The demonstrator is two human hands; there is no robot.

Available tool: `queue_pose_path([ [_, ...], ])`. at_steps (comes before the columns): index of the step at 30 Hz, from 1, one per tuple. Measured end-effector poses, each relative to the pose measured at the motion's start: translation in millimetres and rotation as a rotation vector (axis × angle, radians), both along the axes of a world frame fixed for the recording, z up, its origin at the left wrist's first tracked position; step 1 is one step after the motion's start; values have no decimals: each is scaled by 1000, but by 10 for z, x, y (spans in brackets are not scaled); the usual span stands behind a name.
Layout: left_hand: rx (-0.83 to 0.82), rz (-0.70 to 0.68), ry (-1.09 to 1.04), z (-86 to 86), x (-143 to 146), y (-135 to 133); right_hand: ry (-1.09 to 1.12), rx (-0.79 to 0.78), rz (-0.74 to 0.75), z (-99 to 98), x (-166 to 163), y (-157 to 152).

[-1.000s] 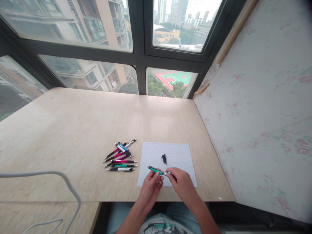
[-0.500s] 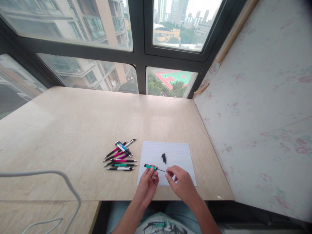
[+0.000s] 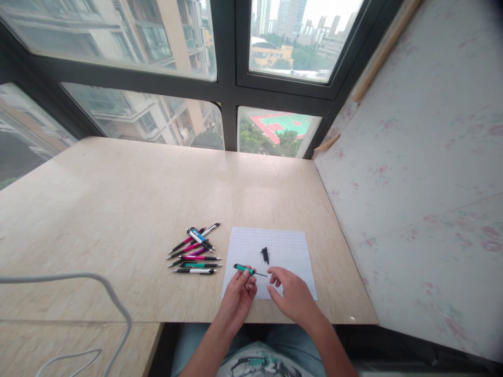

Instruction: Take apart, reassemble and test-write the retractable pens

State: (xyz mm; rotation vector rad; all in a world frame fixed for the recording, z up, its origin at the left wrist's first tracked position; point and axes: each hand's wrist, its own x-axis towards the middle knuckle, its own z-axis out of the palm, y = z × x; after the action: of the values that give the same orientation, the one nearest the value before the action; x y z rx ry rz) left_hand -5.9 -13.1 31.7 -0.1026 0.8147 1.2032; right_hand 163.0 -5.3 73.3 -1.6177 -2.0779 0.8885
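My left hand (image 3: 240,288) is closed round the green barrel of a ballpoint pen (image 3: 242,268), held over the sheet of paper (image 3: 271,238). A thin dark refill (image 3: 261,274) sticks out of the barrel's right end. Just right of the refill's tip is my right hand (image 3: 288,292), thumb and fingers apart, with nothing visible between them. Small black pen parts (image 3: 265,255) lie on the paper beyond both hands; their exact kind is hard to make out.
Left of the paper, several pens (image 3: 196,251) in pink, white, blue, green and purple lie in a loose pile on the marble-patterned table (image 3: 149,193). A grey cable (image 3: 106,285) curves across the left front. A window frame (image 3: 230,94) stands behind, and a floral-papered wall (image 3: 412,199) rises at right.
My right thumb and fingers have parted from the refill's tip, where they were pinched before. My left hand keeps its hold on the pen in much the same place.
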Motion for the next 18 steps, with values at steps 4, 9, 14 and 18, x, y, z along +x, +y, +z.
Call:
queue_pose_path([
  [4, -19, 11, 12, 4, -21, 19, -111, 10, -97, -196, 23, 177],
  [9, -36, 9, 19, 3, -42, 10, -247, 39, -156, -367, -24, 408],
  [14, -44, 14, 32, -4, -65, -3, -353, 9, -131, -434, -70, 467],
  [18, -40, 15, 32, -16, -72, 8, -343, 37, -141, -461, -63, 457],
])
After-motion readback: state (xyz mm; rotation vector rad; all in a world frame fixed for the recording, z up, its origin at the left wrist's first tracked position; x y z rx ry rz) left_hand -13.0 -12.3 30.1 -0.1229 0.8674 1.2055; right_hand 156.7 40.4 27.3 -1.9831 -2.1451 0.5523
